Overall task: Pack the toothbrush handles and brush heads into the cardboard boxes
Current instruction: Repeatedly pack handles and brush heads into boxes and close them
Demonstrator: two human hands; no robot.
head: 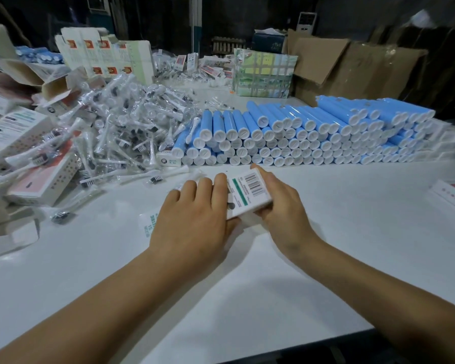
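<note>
Your left hand point(192, 222) and right hand point(281, 203) are holding one white cardboard box point(247, 195) at table centre, left fingers lying over its top, right fingers curling around its 3 o'clock side. You are probably closing this box; next you are needing a blue handle point(286, 127) at 12 o'clock and a brush head point(132, 122) at 10 o'clock.

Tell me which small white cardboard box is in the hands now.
The white cardboard box with the barcode label and green stripe, held between left hand and right hand at table centre. The other boxes lie untouched at the left and right edges.
</note>
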